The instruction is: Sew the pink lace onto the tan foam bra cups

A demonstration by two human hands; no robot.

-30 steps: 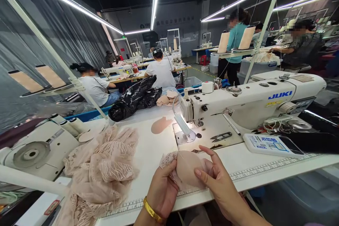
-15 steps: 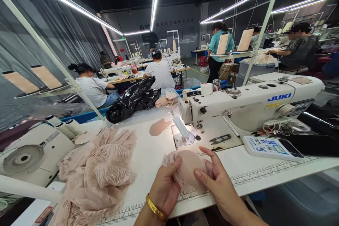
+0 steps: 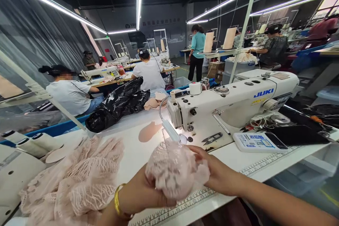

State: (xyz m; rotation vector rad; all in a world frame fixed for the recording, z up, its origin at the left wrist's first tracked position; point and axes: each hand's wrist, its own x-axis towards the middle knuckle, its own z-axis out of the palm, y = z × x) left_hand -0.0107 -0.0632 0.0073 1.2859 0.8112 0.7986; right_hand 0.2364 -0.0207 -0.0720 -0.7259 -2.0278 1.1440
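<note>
Near the front edge of the counter (image 3: 238,157), in the head view, both hands close on one bunched lace piece (image 3: 174,169), a pale pink wad lifted just above the printed ruler strip (image 3: 185,206). The left hand (image 3: 140,192), with a gold bangle (image 3: 118,201) at the wrist, grips it from below and from the left, fingers curled under the fabric. The right hand (image 3: 215,173) comes in from the right and pinches the wad's right side, thumb on top. The wad sits between the two hands, touching both, with no clear long axis; neither hand is nearer.

Just beyond it, farther and a little right, lies the needle area of the white sewing machine (image 3: 233,102), lit by its small lamp (image 3: 171,130). Thread snips (image 3: 212,137) rest on the machine bed. To the left, a loose lace heap (image 3: 76,180) covers the counter, well apart from the held wad.
</note>
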